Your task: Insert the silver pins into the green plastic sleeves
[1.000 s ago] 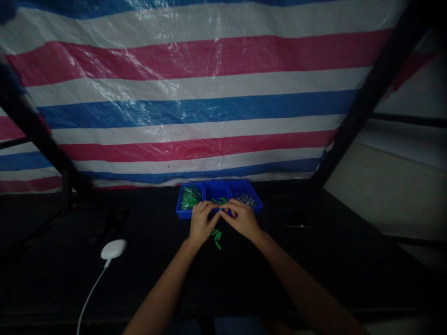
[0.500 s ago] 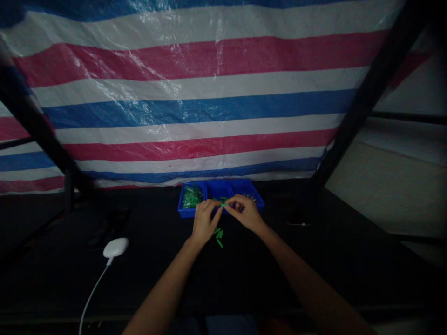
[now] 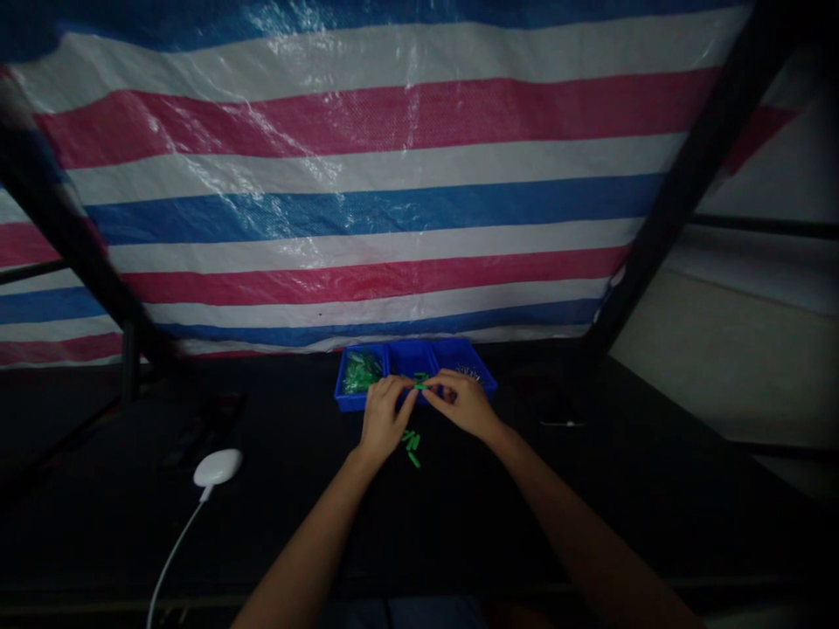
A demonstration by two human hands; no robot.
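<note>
Between my two hands, at the front of a blue divided tray [image 3: 352,404], is a small green plastic piece [image 3: 420,386]. My left hand [image 3: 384,411] pinches its left end between thumb and forefinger. The fingertips of my right hand [image 3: 462,402] are closed at its other end. The tray's left compartment holds a clear bag of green pieces [image 3: 360,371]. Small silvery parts [image 3: 468,374] lie in the right compartment, and a few green pieces are in the middle one, partly behind my fingers. Several loose green pieces [image 3: 412,444] lie on the table below my hands.
The black table [image 3: 498,533] carries a white round device [image 3: 218,467] with a cable at left. A dark flat phone-like object [image 3: 560,409] lies at right. Striped plastic sheeting [image 3: 393,210] hangs behind, between dark frame posts [image 3: 662,227].
My right fingertips have shifted slightly about the green piece, while my left hand keeps its pinch. The whole view has moved a little; the tray and loose pieces look unchanged.
</note>
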